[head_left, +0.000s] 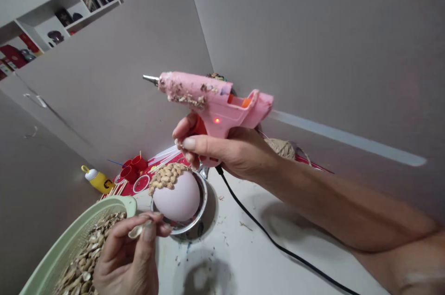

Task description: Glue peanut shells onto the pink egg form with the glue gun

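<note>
My right hand [222,147] grips a pink hot glue gun [198,93], raised above the table with its metal nozzle pointing left. An orange light glows on its body, and dried glue and crumbs coat its barrel. A small pale bit shows at my right fingertips. My left hand [128,248] pinches a peanut shell half [136,231], its pale hollow inside showing. Just beyond it, a pale round ball [179,197] rests in a metal bowl [203,209]. Peanut shells [167,177] cover the ball's upper left part; the rest is bare.
A green colander [45,258] full of shells stands at the lower left. Behind the bowl are red cups [134,165], a yellow bottle [99,181], glue sticks [167,156] and a twine ball [282,148]. A black cord [250,216] crosses the white table [278,267].
</note>
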Available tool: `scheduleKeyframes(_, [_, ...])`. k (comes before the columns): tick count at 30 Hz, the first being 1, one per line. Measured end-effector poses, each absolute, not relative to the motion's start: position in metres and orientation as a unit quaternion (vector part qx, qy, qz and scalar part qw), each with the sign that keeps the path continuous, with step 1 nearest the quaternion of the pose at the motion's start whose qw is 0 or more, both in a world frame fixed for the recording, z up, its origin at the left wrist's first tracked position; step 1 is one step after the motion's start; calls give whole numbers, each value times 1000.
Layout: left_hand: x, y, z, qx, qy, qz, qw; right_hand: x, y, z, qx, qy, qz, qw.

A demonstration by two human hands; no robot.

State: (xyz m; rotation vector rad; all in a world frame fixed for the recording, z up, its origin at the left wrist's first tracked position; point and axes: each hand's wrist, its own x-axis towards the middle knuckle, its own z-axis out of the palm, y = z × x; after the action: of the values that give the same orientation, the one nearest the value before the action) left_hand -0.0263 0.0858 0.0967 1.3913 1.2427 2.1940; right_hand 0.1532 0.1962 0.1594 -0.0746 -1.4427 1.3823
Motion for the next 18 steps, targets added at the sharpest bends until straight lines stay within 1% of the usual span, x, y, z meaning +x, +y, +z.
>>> scheduleKeyframes(5, [-26, 94, 74, 502, 459, 717, 155, 160, 197, 164, -25, -604, 556, 570])
scheduleKeyframes(8, [-23, 95, 55, 567, 452, 680, 109, 159, 197, 163, -31, -615, 538, 576])
scheduleKeyframes(14, [-26, 97, 29, 723, 365, 586, 7, 155, 198, 157, -39, -616, 519, 591])
scheduleKeyframes(18, [-34, 99, 24, 772, 347, 532, 6, 152, 199, 152, -28, -612, 524, 591])
